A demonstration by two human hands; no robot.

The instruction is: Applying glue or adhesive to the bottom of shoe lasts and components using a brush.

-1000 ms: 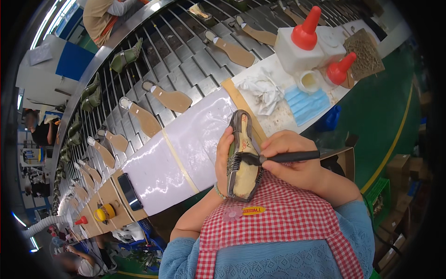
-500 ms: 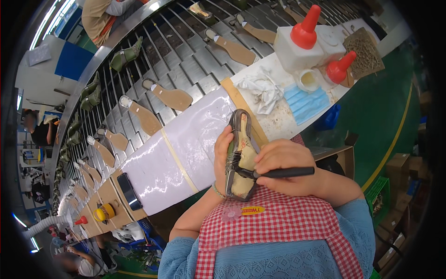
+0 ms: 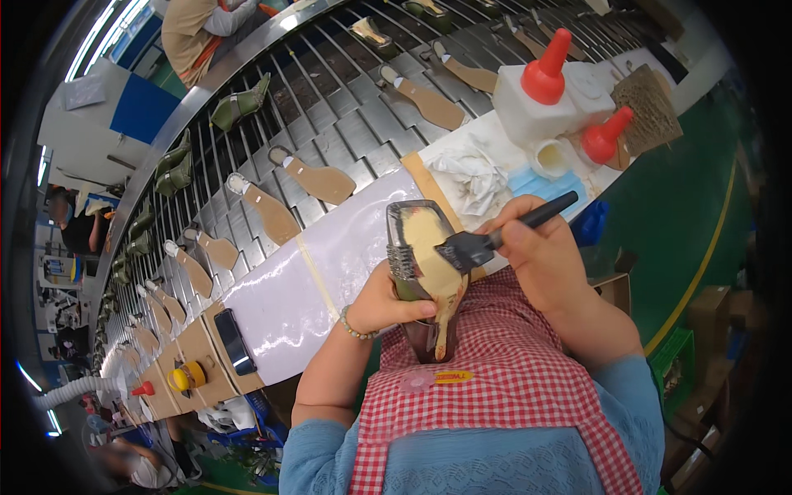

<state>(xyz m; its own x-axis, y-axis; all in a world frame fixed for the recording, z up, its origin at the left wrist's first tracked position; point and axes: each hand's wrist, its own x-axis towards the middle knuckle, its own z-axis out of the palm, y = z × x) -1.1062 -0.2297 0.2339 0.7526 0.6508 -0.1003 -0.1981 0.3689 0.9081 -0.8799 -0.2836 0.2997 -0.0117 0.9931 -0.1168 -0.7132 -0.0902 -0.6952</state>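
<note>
My left hand (image 3: 384, 305) grips an upturned shoe (image 3: 425, 239), its thumb lying along the near side. Pale yellowish material covers the middle of the underside, and dark pleated edges fold in around it. The wide toe end points away from me, while the narrow heel end reaches down to my checked apron. Held by the handle in my right hand (image 3: 528, 239) is a flat black brush (image 3: 470, 250). Its head is over the shoe's underside near the right edge; whether the bristles touch cannot be made out.
A white sheet-covered bench (image 3: 330, 247) runs before me, with a phone (image 3: 235, 340) and yellow pot (image 3: 187, 376) at left. At right are a red-capped white bottle (image 3: 536, 95), crumpled tissue (image 3: 470, 177), and an open jar (image 3: 551, 157). Beyond, a slatted conveyor (image 3: 330, 107) carries soles and green shoes.
The shoe has been turned end for end, its wide end now away from me. My right hand and brush have risen, with the handle now slanting up to the right.
</note>
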